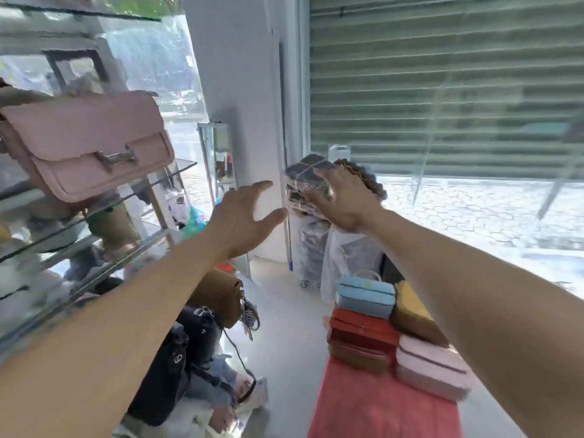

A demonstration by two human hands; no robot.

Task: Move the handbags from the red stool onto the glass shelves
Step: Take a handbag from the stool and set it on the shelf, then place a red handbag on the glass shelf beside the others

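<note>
Left hand, right hand, both outstretched

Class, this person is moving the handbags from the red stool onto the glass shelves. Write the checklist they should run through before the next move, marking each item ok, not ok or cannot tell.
1. Left hand empty: ok, fingers open, holding nothing.
2. Right hand empty: ok, fingers spread, curled round nothing.
3. Right hand clear of the wrapped bundle: cannot tell whether it touches.
4. Hands at the stool's handbags: not ok, both are raised far beyond them.
5. Red stool emptied: not ok, blue handbag and pink handbags wait there, among others.
6. Room on the glass shelves: cannot tell, blurred.
</note>
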